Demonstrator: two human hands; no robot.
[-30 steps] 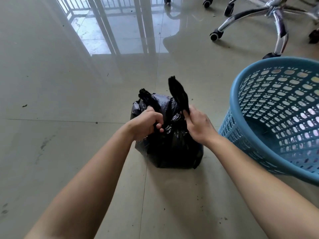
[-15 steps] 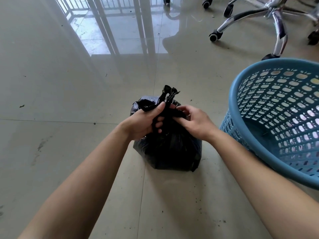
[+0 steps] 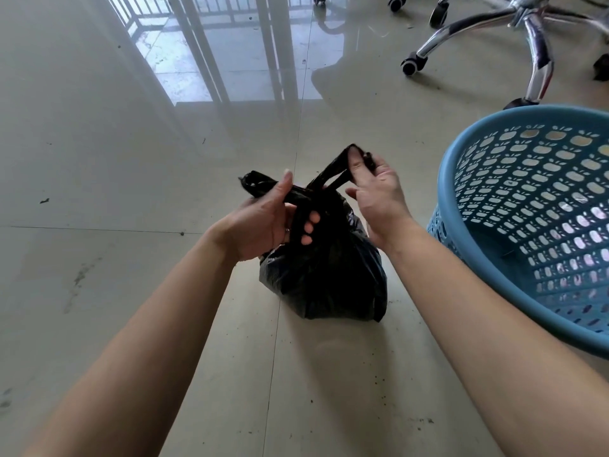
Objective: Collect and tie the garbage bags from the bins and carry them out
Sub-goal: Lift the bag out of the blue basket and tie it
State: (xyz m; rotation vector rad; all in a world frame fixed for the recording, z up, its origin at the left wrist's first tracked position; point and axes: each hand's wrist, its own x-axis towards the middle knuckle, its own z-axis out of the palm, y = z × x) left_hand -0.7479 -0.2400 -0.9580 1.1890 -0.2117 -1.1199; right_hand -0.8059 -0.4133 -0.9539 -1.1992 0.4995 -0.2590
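A small black garbage bag of thin plastic film (image 3: 323, 278) is seen standing on the glossy tiled floor (image 3: 131, 192), across a tile joint, near the blue perforated plastic bin (image 3: 560, 114) and apart from it. 1 twisted ear of the bag is gripped by the left hand (image 3: 260, 222), whose fingers (image 3: 309, 225) are curled round the strip. The other ear is looped over and pinched by the right hand (image 3: 379, 192). The film is judged soft, slippery and easily torn, and the load light. Hold is best taken on the 2 gathered ears close to the neck, so that a knot can be drawn tight without splitting.
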